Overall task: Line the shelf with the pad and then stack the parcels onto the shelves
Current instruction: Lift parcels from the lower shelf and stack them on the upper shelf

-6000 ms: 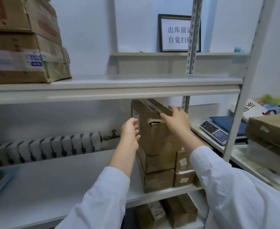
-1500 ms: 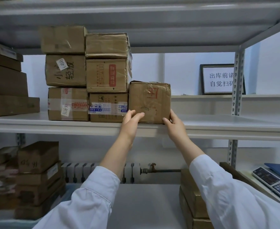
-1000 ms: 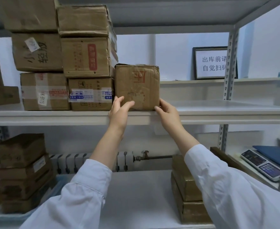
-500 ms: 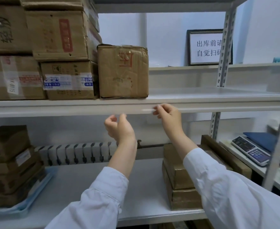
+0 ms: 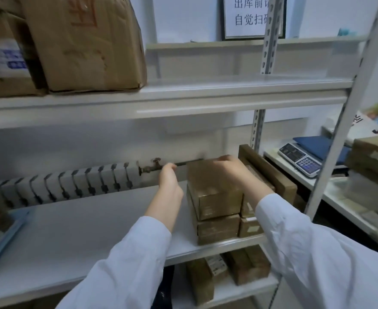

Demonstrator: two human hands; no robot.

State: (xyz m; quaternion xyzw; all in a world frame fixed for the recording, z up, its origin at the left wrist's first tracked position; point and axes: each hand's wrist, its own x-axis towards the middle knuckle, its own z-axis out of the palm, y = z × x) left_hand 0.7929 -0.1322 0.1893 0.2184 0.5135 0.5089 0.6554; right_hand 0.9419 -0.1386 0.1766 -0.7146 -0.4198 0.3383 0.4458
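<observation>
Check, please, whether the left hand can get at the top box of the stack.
Probably yes: the left hand hovers just left of the top box, and nothing stands between them.

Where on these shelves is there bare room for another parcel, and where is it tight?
Bare: the upper shelf from the big box to the right post; the middle shelf between the blue tray and the box stack. Crowded: around that stack.

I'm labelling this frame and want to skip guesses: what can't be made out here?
Head view:
right hand: motion blur; its grip on the top parcel is unclear.
wall sign: cut by the top edge, crossed by the upright.
scale: keys too small to read.
</observation>
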